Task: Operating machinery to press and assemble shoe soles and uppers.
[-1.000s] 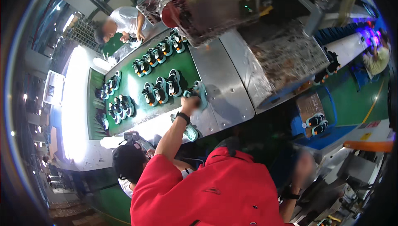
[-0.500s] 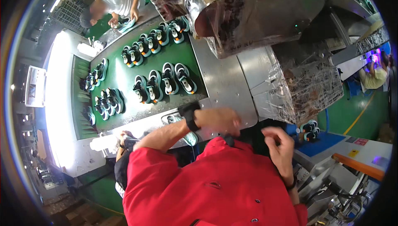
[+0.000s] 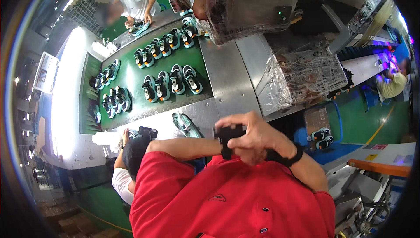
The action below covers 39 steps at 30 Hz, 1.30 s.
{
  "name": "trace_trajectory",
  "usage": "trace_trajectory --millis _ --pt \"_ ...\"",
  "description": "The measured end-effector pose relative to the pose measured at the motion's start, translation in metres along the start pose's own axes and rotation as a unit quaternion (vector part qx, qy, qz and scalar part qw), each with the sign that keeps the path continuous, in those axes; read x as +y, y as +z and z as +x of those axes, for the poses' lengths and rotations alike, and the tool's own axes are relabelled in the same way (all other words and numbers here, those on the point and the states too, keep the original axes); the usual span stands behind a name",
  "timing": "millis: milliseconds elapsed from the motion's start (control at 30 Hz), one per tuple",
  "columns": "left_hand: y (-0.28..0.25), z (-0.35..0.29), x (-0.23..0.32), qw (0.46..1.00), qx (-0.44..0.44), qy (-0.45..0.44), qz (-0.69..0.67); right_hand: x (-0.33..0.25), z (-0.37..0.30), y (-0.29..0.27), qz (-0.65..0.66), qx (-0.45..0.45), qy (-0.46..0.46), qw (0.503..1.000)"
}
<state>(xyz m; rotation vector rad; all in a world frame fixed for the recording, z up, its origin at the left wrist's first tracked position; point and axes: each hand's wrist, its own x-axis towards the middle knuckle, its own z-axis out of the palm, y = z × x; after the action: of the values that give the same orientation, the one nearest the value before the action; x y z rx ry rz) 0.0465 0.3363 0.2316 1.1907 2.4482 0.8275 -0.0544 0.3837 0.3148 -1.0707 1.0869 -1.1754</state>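
My left forearm [image 3: 188, 147] lies across my chest, with a black wrist device [image 3: 227, 135] strapped on at the wrist. Over that wrist is my right hand [image 3: 258, 135], its thumb and forefinger closed about the device from two sides. My left hand is mostly hidden beneath the right one, so its fingers cannot be made out. A black band [image 3: 291, 156] circles my right wrist. Just beyond my forearm, a pale teal shoe upper [image 3: 186, 125] rests on the metal table edge [image 3: 203, 112].
Several black and teal shoes [image 3: 177, 79] stand in rows on the green conveyor belt [image 3: 135, 78]. A plastic-wrapped machine [image 3: 302, 78] rises ahead right. A co-worker in white [image 3: 138, 4] handles a shoe at far left; a capped person [image 3: 135, 152] works near left. Another pair [image 3: 323, 138] sits right.
My hands, apart before, have come together in front of my chest. My right hand has moved left onto the device on my left wrist. The view has shifted slightly.
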Motion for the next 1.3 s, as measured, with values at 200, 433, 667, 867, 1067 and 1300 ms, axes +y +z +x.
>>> trace_trajectory --millis 200,433,667,867,1067,1300 --pt "-0.003 0.025 -0.004 0.986 0.124 -0.037 0.103 -0.005 -0.043 0.031 -0.315 0.008 -0.245 0.917" --pt "-0.126 -0.022 0.034 0.877 0.141 -0.393 0.237 -0.104 -0.067 -0.028 -0.416 0.084 -0.324 0.846" --pt "-0.169 -0.083 -0.019 0.785 0.403 -0.405 0.238 -0.253 -0.002 -0.166 -0.505 0.37 -0.212 0.75" --pt "-0.023 -0.08 -0.104 0.895 0.149 -0.42 -0.02 -0.324 0.147 -0.288 -0.627 0.372 -0.014 0.684" --pt "-0.005 -0.142 -0.091 0.881 -0.044 -0.441 -0.168 -0.327 0.233 -0.323 -0.633 0.306 0.099 0.704" --pt "-0.092 -0.165 -0.108 0.908 0.025 -0.391 -0.145 -0.294 0.246 -0.339 -0.65 0.382 0.006 0.657"
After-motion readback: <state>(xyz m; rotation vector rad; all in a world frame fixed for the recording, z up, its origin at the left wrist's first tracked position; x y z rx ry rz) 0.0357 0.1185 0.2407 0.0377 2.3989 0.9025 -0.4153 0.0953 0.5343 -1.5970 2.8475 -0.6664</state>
